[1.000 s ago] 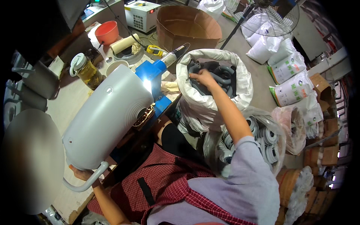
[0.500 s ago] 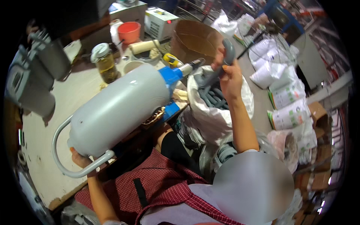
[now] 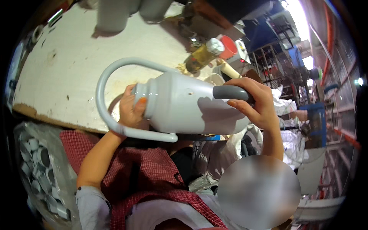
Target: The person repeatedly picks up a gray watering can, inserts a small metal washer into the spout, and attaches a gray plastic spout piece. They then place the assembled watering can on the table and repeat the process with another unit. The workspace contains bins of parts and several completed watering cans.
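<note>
A light grey jug body (image 3: 168, 103) lies on its side in front of me, its narrow neck toward the left. My left hand (image 3: 132, 111) is closed around that neck, fingers behind it and thumb in front. A large light grey curved handle (image 3: 102, 90) arches around the neck end; one end rests low by the body and the other goes behind it. In my right hand (image 3: 260, 99) is a dark grey curved handle (image 3: 232, 92), pinched between thumb and fingers. It sits over the jug's side, casting a shadow there; whether it touches cannot be told.
The pale worktable (image 3: 57, 76) holds more grey jugs (image 3: 115, 15) at the back, a lidded jar (image 3: 201, 58) and a red bucket (image 3: 229, 47). A clear bag of grey plastic pieces (image 3: 42, 168) stands lower left. A white sack (image 3: 234, 147) with dark handles is below my right wrist.
My right hand has brought the dark grey handle from above the sack to the jug's side. My left hand now shows gripping the neck. The view has turned, and the jug lies more level.
</note>
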Available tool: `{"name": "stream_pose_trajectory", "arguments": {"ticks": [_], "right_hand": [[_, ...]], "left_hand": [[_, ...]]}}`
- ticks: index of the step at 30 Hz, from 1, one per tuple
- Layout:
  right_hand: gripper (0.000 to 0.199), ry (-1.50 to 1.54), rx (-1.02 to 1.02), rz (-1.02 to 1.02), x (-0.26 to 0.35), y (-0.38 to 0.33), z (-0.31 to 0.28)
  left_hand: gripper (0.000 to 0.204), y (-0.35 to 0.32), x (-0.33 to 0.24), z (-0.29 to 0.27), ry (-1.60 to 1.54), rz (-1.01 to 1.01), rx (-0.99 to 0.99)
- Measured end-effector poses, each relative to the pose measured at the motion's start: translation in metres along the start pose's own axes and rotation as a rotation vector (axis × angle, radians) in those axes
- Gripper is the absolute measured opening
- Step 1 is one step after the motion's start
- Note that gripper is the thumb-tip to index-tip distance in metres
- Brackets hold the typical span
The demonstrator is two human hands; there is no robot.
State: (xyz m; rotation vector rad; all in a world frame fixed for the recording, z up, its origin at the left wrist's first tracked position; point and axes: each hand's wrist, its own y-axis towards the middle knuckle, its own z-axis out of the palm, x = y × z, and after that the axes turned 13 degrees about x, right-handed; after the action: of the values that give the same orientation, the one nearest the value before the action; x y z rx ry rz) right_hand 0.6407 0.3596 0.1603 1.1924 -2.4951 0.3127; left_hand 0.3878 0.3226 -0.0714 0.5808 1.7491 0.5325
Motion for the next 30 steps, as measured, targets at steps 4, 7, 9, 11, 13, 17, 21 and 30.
{"name": "stream_pose_trajectory", "arguments": {"ticks": [4,7,9,11,13,17,21,30], "right_hand": [[0.031,-0.111,0.175,0.078,0.01,0.03,0.016],[0.031,-0.16,0.216,0.097,0.011,0.039,0.019],[0.03,-0.175,0.214,0.093,0.01,0.04,0.018],[0.03,-0.176,0.221,0.07,0.009,0.04,0.018],[0.03,-0.149,0.173,0.064,0.009,0.039,0.017],[0.031,-0.087,0.134,0.032,0.009,0.041,0.016],[0.03,-0.137,0.251,0.054,0.01,0.047,0.017],[0.03,-0.142,0.328,0.193,0.018,0.05,0.013]], "left_hand": [[0.044,0.001,-0.002,-0.001,-0.012,0.04,-0.036],[0.044,-0.002,0.003,-0.001,-0.025,0.024,-0.003],[0.044,-0.003,0.006,-0.001,-0.006,0.05,-0.013],[0.044,-0.004,0.007,-0.002,0.021,0.052,-0.008],[0.045,-0.004,0.008,-0.003,0.053,0.055,-0.002],[0.045,-0.003,0.008,-0.002,0.04,0.069,-0.006],[0.046,-0.001,0.006,-0.001,0.044,0.079,-0.046],[0.047,-0.005,0.002,-0.001,0.053,0.013,-0.02]]}}
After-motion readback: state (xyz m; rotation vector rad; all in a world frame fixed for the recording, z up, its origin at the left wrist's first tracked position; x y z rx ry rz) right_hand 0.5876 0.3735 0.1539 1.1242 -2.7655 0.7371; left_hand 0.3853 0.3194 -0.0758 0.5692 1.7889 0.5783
